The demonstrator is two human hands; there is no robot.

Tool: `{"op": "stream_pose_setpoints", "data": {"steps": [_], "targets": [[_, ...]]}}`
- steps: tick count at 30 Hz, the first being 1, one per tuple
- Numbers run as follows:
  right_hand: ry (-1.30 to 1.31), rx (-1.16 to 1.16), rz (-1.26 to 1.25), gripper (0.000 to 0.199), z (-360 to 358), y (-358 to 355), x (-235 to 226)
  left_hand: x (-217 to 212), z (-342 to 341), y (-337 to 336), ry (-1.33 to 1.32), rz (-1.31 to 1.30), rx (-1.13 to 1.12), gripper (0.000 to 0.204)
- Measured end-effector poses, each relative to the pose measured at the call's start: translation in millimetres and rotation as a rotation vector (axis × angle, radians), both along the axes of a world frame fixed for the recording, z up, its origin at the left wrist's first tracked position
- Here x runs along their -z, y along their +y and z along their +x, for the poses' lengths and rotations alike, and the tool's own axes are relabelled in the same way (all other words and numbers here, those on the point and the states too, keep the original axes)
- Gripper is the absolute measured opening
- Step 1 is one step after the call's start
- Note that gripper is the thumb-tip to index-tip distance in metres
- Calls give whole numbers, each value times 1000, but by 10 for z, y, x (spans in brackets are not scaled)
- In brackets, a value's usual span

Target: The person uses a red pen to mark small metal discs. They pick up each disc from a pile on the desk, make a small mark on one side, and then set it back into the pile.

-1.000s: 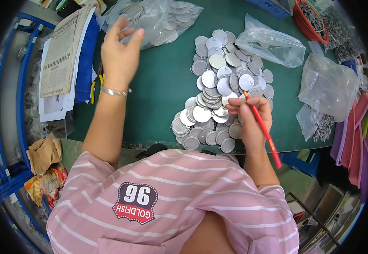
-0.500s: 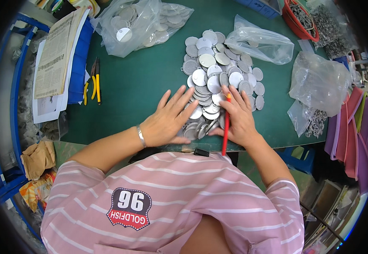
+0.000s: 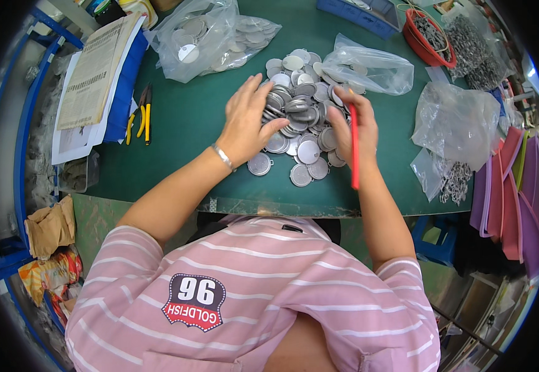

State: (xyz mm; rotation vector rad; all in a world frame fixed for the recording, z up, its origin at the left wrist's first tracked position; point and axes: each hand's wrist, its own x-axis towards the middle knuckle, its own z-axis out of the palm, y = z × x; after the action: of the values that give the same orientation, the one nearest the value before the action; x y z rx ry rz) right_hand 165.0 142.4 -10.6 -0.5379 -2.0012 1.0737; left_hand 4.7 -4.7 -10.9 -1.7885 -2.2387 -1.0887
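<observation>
A heap of round grey metal discs [image 3: 307, 152], many with small lugs on the rim, is spread over the green table. Along the heap's left side, my left hand [image 3: 243, 121] is open, fingers stretched forward and thumb against the discs. Opposite it, my right hand [image 3: 360, 127] curves round the heap's right side. That hand holds a slim red pen-like stick [image 3: 354, 155] with an orange tip, tucked upright against the fingers. Between my hands several discs stand tilted and stacked on one another. A single disc [image 3: 259, 164] lies near my left wrist.
Behind the heap lie a clear bag [image 3: 368, 68] and bags of discs [image 3: 189, 34]. A blue bin [image 3: 368, 25] and a red basket [image 3: 421, 53] of metal parts stand at the back right. Yellow-handled pliers [image 3: 144, 118] lie left; another plastic bag [image 3: 455, 121] lies right.
Both hands have moved forward, away from the table's front edge, and discs have been pushed with them into a higher heap. The red stick has moved right with my right hand.
</observation>
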Motion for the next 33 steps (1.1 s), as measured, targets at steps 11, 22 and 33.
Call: {"op": "stream_pose_setpoints", "data": {"steps": [11,22,33], "targets": [[40,-31,-469,11,489,-654,-72,-25,210,-603,49,-169,218,40],[-93,-177,-681,18,22,-803,-189,-285,134,-519,-426,-107,78,9],[131,-185,-836,25,-102,-730,-225,-293,315,-294,-908,74,152,29]]}}
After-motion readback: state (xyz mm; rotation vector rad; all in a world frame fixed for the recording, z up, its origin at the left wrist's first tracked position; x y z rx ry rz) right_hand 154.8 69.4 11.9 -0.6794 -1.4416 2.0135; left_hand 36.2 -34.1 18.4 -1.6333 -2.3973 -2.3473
